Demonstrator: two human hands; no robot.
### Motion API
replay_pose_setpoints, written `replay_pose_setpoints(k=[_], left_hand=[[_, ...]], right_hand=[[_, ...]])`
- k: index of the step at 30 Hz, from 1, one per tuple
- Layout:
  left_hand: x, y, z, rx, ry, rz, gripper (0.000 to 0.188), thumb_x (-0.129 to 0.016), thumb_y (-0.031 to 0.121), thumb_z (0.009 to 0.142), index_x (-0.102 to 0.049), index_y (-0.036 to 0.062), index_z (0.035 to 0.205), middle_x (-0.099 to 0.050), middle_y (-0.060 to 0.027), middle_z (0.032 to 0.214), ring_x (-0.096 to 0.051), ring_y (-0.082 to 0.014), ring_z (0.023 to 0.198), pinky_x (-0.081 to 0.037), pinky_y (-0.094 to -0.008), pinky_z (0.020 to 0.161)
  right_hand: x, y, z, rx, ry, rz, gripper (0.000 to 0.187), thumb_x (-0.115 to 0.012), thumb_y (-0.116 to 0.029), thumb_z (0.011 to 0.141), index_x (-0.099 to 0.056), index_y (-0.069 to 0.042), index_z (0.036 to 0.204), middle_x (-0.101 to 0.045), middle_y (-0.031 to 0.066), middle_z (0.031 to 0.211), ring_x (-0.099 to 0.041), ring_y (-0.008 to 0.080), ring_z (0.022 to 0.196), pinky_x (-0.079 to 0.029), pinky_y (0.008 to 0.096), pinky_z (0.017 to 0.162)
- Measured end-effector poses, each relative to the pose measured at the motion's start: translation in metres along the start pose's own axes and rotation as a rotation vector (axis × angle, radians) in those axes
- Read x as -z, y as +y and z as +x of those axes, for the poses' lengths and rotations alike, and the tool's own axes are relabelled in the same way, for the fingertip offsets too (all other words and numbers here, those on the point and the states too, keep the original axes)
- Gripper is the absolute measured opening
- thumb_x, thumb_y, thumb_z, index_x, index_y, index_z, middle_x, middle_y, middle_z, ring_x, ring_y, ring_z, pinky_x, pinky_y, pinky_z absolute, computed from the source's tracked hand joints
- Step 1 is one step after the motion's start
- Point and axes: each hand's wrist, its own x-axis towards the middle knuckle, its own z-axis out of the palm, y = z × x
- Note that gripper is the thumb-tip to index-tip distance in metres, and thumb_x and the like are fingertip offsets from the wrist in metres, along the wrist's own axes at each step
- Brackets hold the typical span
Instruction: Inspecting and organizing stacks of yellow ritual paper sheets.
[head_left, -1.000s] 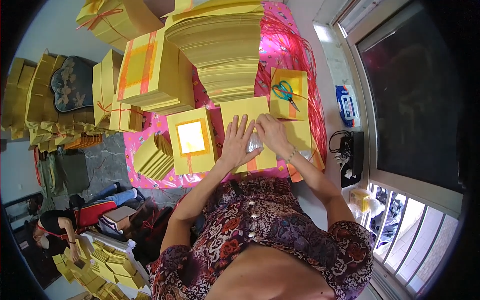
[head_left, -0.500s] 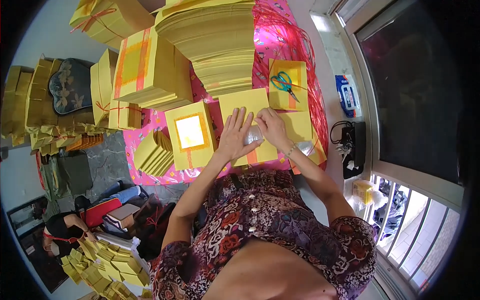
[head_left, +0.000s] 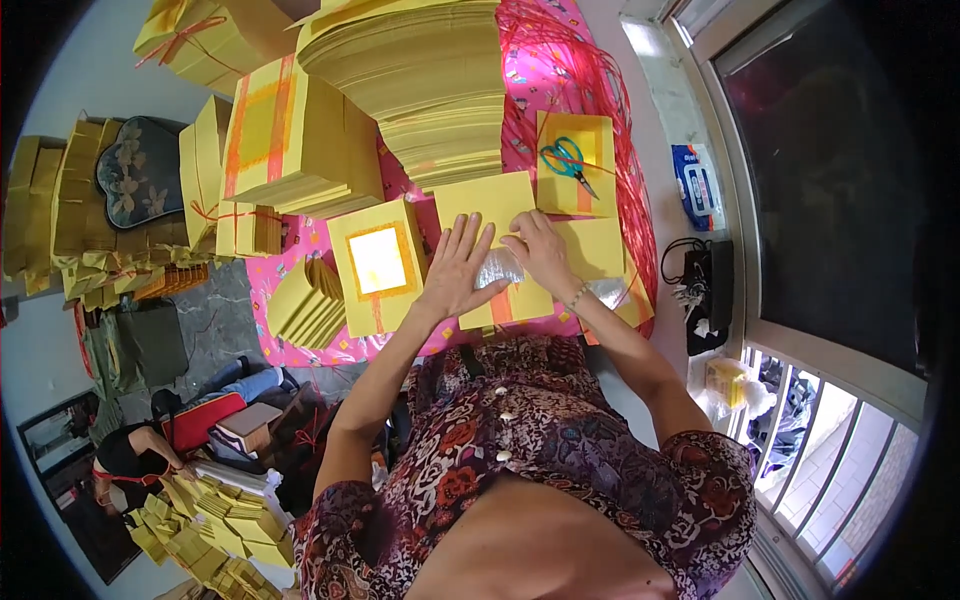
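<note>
A yellow paper sheet with a silvery foil patch and an orange-red band lies in front of me, near the table's front edge. My left hand rests flat on its left part, fingers spread, thumb pointing across below the foil. Beside it, my right hand is curled over the sheet's right part, fingertips drawn together just above the foil. Whatever those fingertips pinch is too small to make out. Left of my hands sits a yellow paper stack with a bright, orange-edged foil square on top.
Teal-handled scissors lie on yellow paper at the right. Beyond are a tall yellow paper stack and red plastic strings on the pink cloth. A window stands right; a person's arm shows at lower left.
My right hand's fingertips have shifted slightly left on the sheet, and more of the foil patch shows. My left hand stays flat. The view has shifted a little.
</note>
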Motion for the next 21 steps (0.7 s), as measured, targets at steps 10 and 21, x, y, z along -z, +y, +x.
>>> replay_pose_setpoints(k=[10, 21], left_hand=[[0.008, -0.006, 0.003, 0.035, -0.006, -0.091, 0.082, -0.055, 0.054, 0.094, -0.030, 0.0070, 0.156, -0.022, -0.0240, 0.162, -0.015, -0.0419, 0.151, -0.015, -0.0537, 0.121], [0.008, -0.017, 0.023, 0.002, 0.186, 0.085, 0.060, -0.065, 0.008, 0.083, -0.050, 0.0053, 0.141, -0.053, -0.0162, 0.143, -0.049, -0.0344, 0.133, -0.038, -0.0471, 0.110]], right_hand=[[0.014, -0.001, 0.007, 0.179, -0.066, -0.081, 0.044, -0.074, -0.032, 0.083, -0.063, -0.008, 0.118, -0.055, 0.0103, 0.096, -0.059, 0.0315, 0.093, -0.051, 0.0427, 0.077], [0.024, -0.011, 0.022, 0.261, -0.093, -0.204, 0.049, -0.075, -0.036, 0.082, -0.063, -0.007, 0.119, -0.054, 0.0082, 0.095, -0.057, 0.0272, 0.091, -0.051, 0.0412, 0.073]])
